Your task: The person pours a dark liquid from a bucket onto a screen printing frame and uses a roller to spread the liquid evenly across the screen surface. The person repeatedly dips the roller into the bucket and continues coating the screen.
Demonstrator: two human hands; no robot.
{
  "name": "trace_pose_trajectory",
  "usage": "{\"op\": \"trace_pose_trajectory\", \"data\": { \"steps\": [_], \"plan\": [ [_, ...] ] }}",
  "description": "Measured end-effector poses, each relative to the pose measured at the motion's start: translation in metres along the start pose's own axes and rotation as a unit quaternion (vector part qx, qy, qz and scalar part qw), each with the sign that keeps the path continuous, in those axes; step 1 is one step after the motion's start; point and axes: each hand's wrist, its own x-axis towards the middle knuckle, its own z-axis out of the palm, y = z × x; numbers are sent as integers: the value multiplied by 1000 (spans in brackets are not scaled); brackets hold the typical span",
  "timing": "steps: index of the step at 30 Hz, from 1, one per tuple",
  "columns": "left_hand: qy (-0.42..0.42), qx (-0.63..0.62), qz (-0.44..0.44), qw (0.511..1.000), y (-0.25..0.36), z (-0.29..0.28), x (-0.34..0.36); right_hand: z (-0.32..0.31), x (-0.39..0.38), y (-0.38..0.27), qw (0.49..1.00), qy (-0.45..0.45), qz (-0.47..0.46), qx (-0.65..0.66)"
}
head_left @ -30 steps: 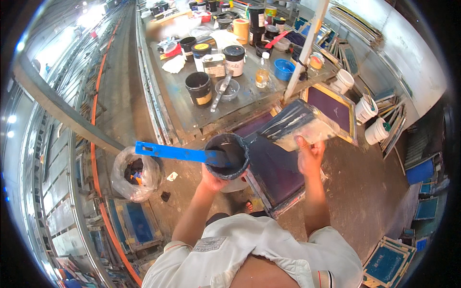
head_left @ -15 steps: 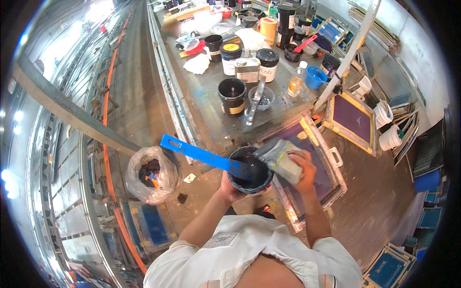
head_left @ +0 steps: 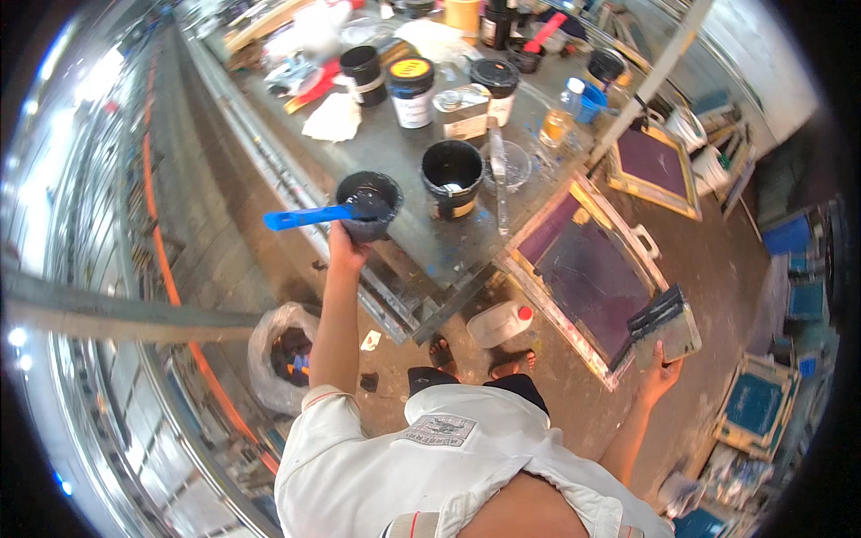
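Note:
My left hand point(head_left: 348, 249) is wrapped round the lower part of a black tub point(head_left: 375, 231) at the table's near left edge. Dark ink coats the inside of the tub. A blue spatula point(head_left: 307, 218) leans in it, its handle sticking out to the left. Out to the right, my right hand point(head_left: 661, 377) grips a flat squeegee point(head_left: 674, 341) with a black, ink-smeared edge. The squeegee is over the lower corner of a screen frame point(head_left: 587, 278) with a dark purple mesh; whether they touch I cannot tell.
On the table point(head_left: 314, 170) stand an open black tub point(head_left: 453, 193), a clear bowl point(head_left: 514, 169) with a metal scraper point(head_left: 500, 193) across it, lidded tubs, a metal can point(head_left: 462, 112) and a bottle point(head_left: 560, 117). On the floor are a bin bag point(head_left: 269, 359) and a white jug point(head_left: 498, 325).
My left hand has carried the tub and spatula forward and left to the table edge. My right hand has moved the squeegee away from the tub, out to the right.

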Motion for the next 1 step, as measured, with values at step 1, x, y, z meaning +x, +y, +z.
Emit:
{"op": "trace_pose_trajectory", "data": {
  "steps": [1],
  "plan": [
    [19, -5, 29, 999, 3, -2, 19, -2, -4, 0, 1000, 11, 2, -5]
  ]
}}
